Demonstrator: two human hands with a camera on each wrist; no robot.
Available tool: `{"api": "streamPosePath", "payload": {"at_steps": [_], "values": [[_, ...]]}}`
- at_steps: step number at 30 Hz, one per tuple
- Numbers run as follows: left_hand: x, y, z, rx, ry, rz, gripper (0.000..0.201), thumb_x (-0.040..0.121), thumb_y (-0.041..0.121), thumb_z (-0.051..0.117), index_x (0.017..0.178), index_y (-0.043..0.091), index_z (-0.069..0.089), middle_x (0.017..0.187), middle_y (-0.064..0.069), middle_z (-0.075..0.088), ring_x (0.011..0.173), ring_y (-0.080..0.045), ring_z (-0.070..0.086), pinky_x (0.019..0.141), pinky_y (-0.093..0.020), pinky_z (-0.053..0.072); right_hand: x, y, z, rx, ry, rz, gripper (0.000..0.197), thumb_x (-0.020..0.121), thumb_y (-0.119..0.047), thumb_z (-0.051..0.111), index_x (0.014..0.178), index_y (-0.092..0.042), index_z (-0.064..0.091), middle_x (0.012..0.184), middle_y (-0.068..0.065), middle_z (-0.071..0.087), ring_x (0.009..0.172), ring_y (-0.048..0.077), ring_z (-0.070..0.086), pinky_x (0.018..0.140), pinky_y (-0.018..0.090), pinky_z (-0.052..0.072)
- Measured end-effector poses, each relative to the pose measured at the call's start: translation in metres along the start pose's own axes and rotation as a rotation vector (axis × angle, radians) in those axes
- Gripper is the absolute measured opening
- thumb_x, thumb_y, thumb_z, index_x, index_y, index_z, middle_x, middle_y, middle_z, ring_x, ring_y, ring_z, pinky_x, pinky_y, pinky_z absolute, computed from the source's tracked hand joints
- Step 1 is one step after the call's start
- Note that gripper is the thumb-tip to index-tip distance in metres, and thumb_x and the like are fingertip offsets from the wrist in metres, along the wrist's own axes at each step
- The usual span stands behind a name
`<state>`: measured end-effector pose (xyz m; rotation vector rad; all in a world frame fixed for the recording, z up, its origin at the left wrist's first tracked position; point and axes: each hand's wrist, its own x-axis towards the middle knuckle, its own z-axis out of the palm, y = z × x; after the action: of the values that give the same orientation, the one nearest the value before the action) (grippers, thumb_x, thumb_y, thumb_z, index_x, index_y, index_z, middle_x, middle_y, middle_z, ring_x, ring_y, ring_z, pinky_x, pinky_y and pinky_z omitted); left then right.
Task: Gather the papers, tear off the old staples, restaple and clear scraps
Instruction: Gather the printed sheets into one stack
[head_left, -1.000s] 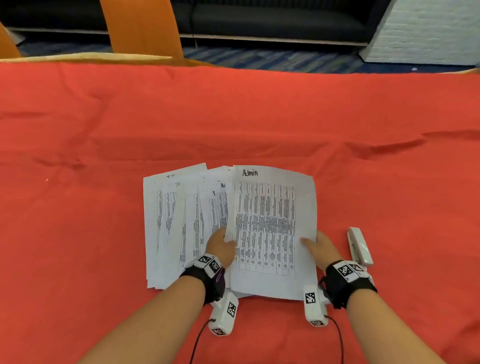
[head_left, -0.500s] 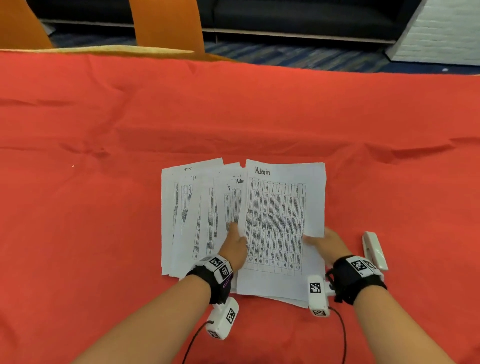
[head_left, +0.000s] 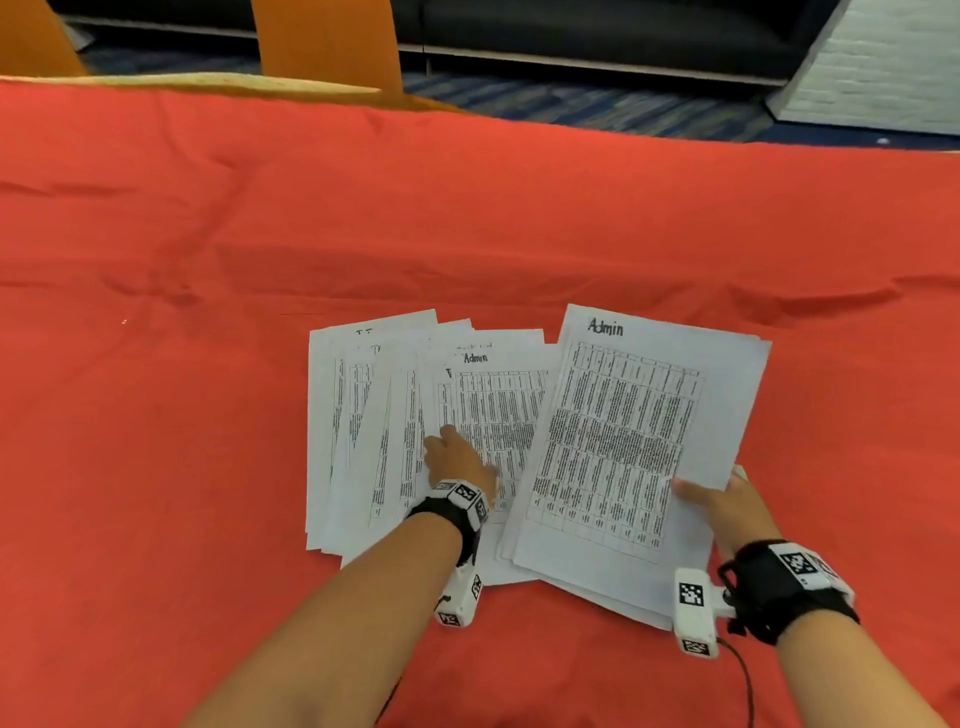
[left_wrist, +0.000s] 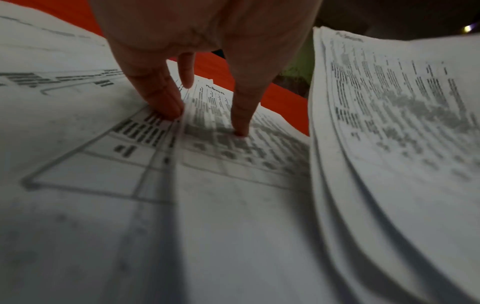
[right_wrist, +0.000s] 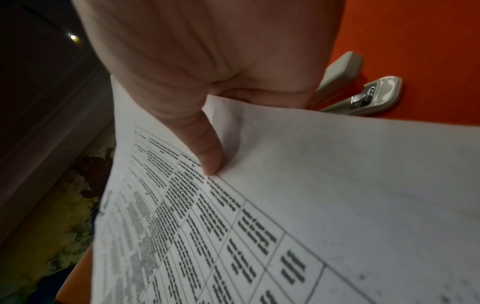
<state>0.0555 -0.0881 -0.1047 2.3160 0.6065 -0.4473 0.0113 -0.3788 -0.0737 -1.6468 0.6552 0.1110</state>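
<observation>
Right hand (head_left: 727, 506) pinches the "Admin" packet (head_left: 623, 441) at its right edge, lifting it off the red tablecloth (head_left: 208, 415) w/ thumb on top, left hand (head_left: 457, 460) presses spread fingers on the fanned papers (head_left: 374, 441) — light, floppy, slippery sheets, prob best gripped near an edge.

The far half of the bench (head_left: 467, 208), under its red cloth, lies open from side to side, and so do the wide strip at far left and the near edge between the two forearms. The middle is taken up by the fanned papers (head_left: 374, 415), pinned flat by the left hand (head_left: 457, 457). The right hand (head_left: 727, 504) holds the Admin sheaf (head_left: 623, 441) tilted up, closing the way from that side. A stapler (right_wrist: 363, 92) lies just beyond the right hand's fingers.
</observation>
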Motion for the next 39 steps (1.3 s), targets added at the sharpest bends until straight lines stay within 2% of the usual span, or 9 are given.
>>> {"api": "streamPosePath", "payload": {"at_steps": [6, 11, 17, 21, 26, 29, 30, 33, 39], "values": [[0.013, -0.004, -0.004, -0.060, -0.114, -0.030, 0.049, 0.089, 0.007, 0.052, 0.134, 0.004, 0.032, 0.119, -0.016, 0.054, 0.106, -0.030, 0.059, 0.086, -0.038, 0.053, 0.014, 0.009, -0.002, -0.004, -0.029, 0.027, 0.045, 0.083, -0.003, 0.066, 0.127, -0.008, 0.056, 0.119, 0.013, 0.067, 0.102, 0.031, 0.066, 0.099, 0.054, 0.046], [0.012, -0.021, -0.014, 0.230, 0.029, 0.022, 0.043, 0.088, 0.017, 0.055, 0.130, 0.010, 0.046, 0.130, -0.014, 0.037, 0.120, -0.028, 0.040, 0.096, -0.035, 0.044, 0.015, -0.006, 0.008, 0.014, -0.021, 0.036, 0.036, 0.086, 0.005, 0.060, 0.121, 0.000, 0.059, 0.105, 0.013, 0.067, 0.084, 0.022, 0.065, 0.089, 0.041, 0.048], [0.015, -0.015, -0.016, 0.056, -0.082, 0.014, 0.042, 0.085, 0.000, 0.055, 0.125, 0.003, 0.044, 0.123, -0.017, 0.045, 0.094, -0.025, 0.054, 0.080, -0.031, 0.051, 0.023, -0.014, 0.025, 0.027, -0.057, 0.061, 0.036, 0.085, 0.005, 0.061, 0.120, -0.004, 0.059, 0.111, 0.013, 0.065, 0.083, 0.021, 0.065, 0.089, 0.042, 0.048], [0.006, -0.011, -0.020, -0.173, -0.044, -0.010, 0.048, 0.084, -0.010, 0.046, 0.127, 0.006, 0.032, 0.085, -0.003, 0.048, 0.069, -0.018, 0.052, 0.055, -0.030, 0.048, 0.024, -0.018, 0.033, 0.047, -0.076, 0.075, 0.039, 0.085, 0.007, 0.060, 0.123, -0.001, 0.057, 0.112, 0.014, 0.063, 0.081, 0.020, 0.063, 0.087, 0.040, 0.047], [-0.001, -0.012, -0.033, -0.460, -0.063, -0.059, 0.057, 0.089, -0.005, 0.041, 0.141, 0.013, 0.025, 0.133, -0.014, 0.046, 0.058, -0.011, 0.048, 0.050, -0.025, 0.045, 0.023, -0.029, 0.041, 0.036, -0.155, 0.109, 0.038, 0.085, 0.007, 0.060, 0.122, 0.002, 0.058, 0.114, 0.016, 0.064, 0.095, 0.031, 0.064, 0.087, 0.041, 0.049], [0.001, -0.012, -0.045, -0.496, -0.150, -0.064, 0.054, 0.091, -0.003, 0.039, 0.144, 0.009, 0.035, 0.101, -0.005, 0.058, 0.059, -0.012, 0.047, 0.045, -0.019, 0.043, 0.021, -0.037, 0.051, 0.015, -0.233, 0.111, 0.034, 0.082, 0.012, 0.059, 0.115, 0.002, 0.060, 0.115, 0.020, 0.063, 0.092, 0.031, 0.064, 0.084, 0.041, 0.051], [0.000, -0.012, -0.050, -0.528, -0.161, -0.073, 0.055, 0.091, -0.004, 0.041, 0.144, 0.008, 0.035, 0.094, -0.004, 0.058, 0.063, -0.015, 0.052, 0.047, -0.020, 0.045, 0.020, -0.038, 0.055, 0.001, -0.259, 0.111, 0.033, 0.082, 0.012, 0.060, 0.113, 0.002, 0.060, 0.116, 0.021, 0.064, 0.094, 0.032, 0.064, 0.087, 0.043, 0.051], [-0.004, -0.010, -0.063, -0.588, -0.179, -0.121, 0.062, 0.088, -0.007, 0.047, 0.146, 0.004, 0.029, 0.126, -0.008, 0.054, 0.098, -0.028, 0.059, 0.073, -0.030, 0.048, 0.017, -0.039, 0.067, -0.025, -0.307, 0.117, 0.040, 0.081, 0.010, 0.062, 0.120, 0.004, 0.058, 0.120, 0.022, 0.064, 0.106, 0.037, 0.063, 0.097, 0.050, 0.048], [-0.013, -0.011, -0.064, -0.686, -0.206, -0.068, 0.036, 0.088, -0.008, 0.036, 0.119, 0.002, 0.052, 0.132, -0.018, 0.053, 0.094, -0.025, 0.055, 0.080, -0.037, 0.049, 0.010, -0.040, 0.091, -0.042, -0.256, 0.059, 0.032, 0.095, -0.017, 0.051, 0.126, -0.012, 0.055, 0.123, 0.010, 0.064, 0.111, 0.029, 0.062, 0.102, 0.049, 0.046]]}}
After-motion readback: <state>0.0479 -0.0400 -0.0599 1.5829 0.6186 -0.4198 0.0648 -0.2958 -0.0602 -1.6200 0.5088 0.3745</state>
